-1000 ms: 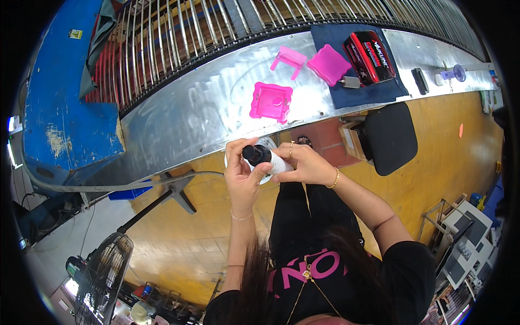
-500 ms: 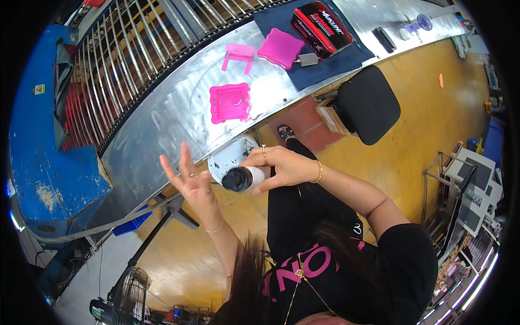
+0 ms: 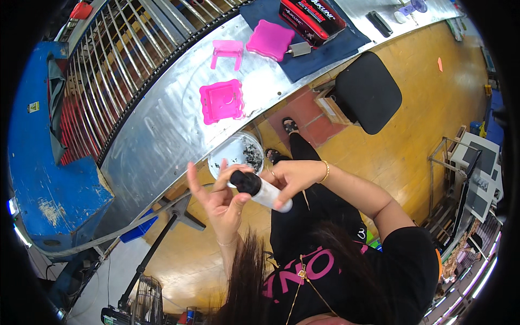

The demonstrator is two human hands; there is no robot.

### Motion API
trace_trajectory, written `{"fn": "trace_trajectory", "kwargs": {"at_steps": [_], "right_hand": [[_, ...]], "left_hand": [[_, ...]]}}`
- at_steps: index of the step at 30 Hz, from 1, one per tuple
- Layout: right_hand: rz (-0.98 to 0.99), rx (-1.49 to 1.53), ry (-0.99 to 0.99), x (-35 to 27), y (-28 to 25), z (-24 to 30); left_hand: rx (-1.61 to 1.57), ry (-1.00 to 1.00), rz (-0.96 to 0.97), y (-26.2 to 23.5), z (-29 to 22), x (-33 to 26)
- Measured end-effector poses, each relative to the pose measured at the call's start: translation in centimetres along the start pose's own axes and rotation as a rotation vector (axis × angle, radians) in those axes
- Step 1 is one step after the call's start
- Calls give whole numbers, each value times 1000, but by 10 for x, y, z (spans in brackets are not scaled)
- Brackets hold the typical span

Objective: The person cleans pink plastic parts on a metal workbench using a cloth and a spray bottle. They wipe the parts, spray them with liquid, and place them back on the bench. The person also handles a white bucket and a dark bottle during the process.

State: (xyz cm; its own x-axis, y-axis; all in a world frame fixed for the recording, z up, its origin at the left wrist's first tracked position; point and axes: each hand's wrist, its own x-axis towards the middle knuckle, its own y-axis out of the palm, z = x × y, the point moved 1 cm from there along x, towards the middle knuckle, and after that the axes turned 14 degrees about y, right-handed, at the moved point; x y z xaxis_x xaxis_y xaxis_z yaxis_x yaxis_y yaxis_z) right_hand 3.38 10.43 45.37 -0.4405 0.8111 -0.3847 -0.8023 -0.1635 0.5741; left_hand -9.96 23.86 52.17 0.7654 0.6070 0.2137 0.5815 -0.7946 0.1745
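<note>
A: Where do we find the white cylindrical plastic bottle (image 3: 270, 196) with its black cap (image 3: 246, 183)?

B: In front of the person, tilted, cap end to the left, on the near side of the shiny grey metal table (image 3: 162, 141).

A: How do we read the grip?

B: The right hand (image 3: 298, 177) holds the bottle's body, so we judge that it bears the weight. On the left hand (image 3: 219, 210), the thumb and 1 finger stand narrow about the cap, perhaps to steady it; 2 others spread wide. We cannot tell whether they press.

A: And the round white tub (image 3: 226, 153) by the table edge?

B: Dark scraps lie inside, so we suppose it stands there for waste.

A: What of the pink plastic?

B: We count 3 pieces: a square, wavy-edged tray (image 3: 206, 105), a slatted piece with 2 legs (image 3: 227, 47) and a flat, wavy-edged plate (image 3: 271, 40) partly over the dark blue fabric cloth (image 3: 303, 67). The cloth lies under a red-and-black box (image 3: 313, 23), probably to protect the metal.
</note>
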Motion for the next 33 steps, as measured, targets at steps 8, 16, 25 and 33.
{"fn": "trace_trajectory", "kwargs": {"at_steps": [8, 16, 25, 33], "right_hand": [[378, 213, 17, -14, 5, -20], [-844, -670, -132, -38, -7, -34], [-724, -808, 111, -84, 4, -94], [-817, -943, 142, -111, -40, -166]], "left_hand": [[-350, -110, 22, 15, 24, -24], [455, -81, 38, 29, 53, -58], [446, -481, -102, 90, 64, -125], [535, -501, -4, 124, 102, -158]]}}
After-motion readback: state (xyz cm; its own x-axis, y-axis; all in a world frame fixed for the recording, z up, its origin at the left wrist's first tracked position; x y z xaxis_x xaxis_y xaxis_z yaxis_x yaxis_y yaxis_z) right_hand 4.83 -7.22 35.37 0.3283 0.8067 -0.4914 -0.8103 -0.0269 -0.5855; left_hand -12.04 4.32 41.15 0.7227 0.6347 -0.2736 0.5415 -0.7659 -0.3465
